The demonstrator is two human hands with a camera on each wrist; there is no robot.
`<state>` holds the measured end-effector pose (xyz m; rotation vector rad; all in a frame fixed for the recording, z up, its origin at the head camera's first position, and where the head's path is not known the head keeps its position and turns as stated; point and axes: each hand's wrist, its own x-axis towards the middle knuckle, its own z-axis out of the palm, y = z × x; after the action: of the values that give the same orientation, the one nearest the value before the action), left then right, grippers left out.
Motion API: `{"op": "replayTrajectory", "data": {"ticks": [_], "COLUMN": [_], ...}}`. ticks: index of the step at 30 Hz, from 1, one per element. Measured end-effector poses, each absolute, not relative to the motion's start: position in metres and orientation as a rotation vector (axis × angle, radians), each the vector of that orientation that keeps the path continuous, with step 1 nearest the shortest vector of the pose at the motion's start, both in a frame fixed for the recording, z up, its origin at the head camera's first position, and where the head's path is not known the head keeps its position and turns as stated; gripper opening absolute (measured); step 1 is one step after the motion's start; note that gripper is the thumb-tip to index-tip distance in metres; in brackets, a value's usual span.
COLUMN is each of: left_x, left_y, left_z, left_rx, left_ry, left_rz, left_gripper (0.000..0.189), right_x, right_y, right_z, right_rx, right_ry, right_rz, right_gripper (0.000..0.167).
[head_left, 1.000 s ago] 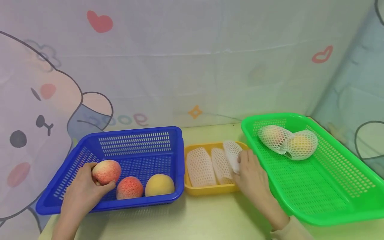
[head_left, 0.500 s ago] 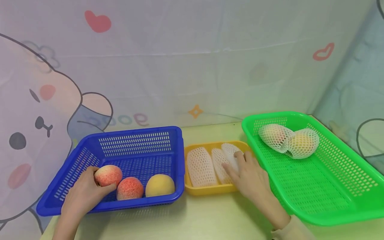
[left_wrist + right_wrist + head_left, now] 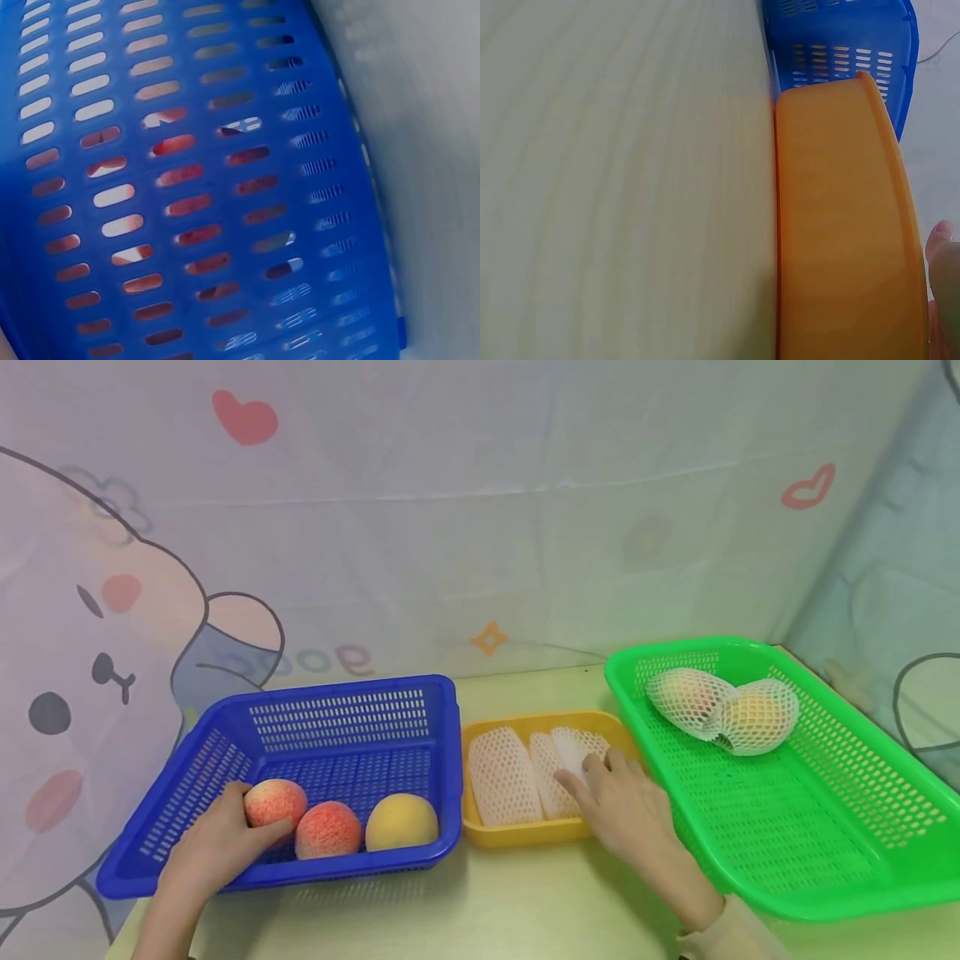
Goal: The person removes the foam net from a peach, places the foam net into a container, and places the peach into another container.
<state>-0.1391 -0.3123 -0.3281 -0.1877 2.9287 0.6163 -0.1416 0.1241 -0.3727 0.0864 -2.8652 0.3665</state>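
My left hand [image 3: 213, 842] grips a red-and-cream peach [image 3: 276, 802] low in the blue basket [image 3: 337, 864], thumb on its near side. Beside it in the basket lie a redder peach [image 3: 328, 831] and a yellow peach [image 3: 402, 823]. In the left wrist view the basket wall [image 3: 165, 217] hides most of the hand; red shows through its slots. Over the right end of the yellow tray [image 3: 525, 836] is my right hand [image 3: 633, 814], fingers loosely bent and thumb apart, fingertips at a white foam net sleeve [image 3: 576, 745]. Two more foam net sleeves lie to its left.
A green basket [image 3: 772, 827] stands right of the tray, with two fruits [image 3: 757, 717] in foam nets at its back. Behind everything hangs a printed cloth [image 3: 480, 543]. The pale tabletop [image 3: 480, 902] runs along the front.
My left hand has lowered the peach to beside the redder one. My right hand has let the lifted foam net sleeve down into the tray, its fingers loosening and thumb moving away.
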Motion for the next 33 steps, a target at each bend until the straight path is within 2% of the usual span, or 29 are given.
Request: {"op": "replayTrajectory", "data": {"ticks": [10,27,33], "left_x": [-0.1399,-0.1404,-0.139], "left_y": [-0.313,-0.3114,-0.3106], "left_z": [-0.33,-0.3313,-0.3313], "left_rx": [-0.113,-0.126,-0.088], "left_ry": [2.934,2.951,2.998], "left_rz": [0.577,0.55,0.527], "left_gripper": [0.08,0.088,0.085], "right_x": [-0.1423,-0.1436,-0.1421], "right_y": [0.1239,0.124,0.1239], "right_z": [-0.3739,-0.3722,-0.3703], "right_rx": [0.104,0.092,0.086], "right_ry": [-2.937,-2.961,-2.929], "right_rz": [0.354,0.376,0.378], "right_gripper": [0.071,0.073,0.073]}}
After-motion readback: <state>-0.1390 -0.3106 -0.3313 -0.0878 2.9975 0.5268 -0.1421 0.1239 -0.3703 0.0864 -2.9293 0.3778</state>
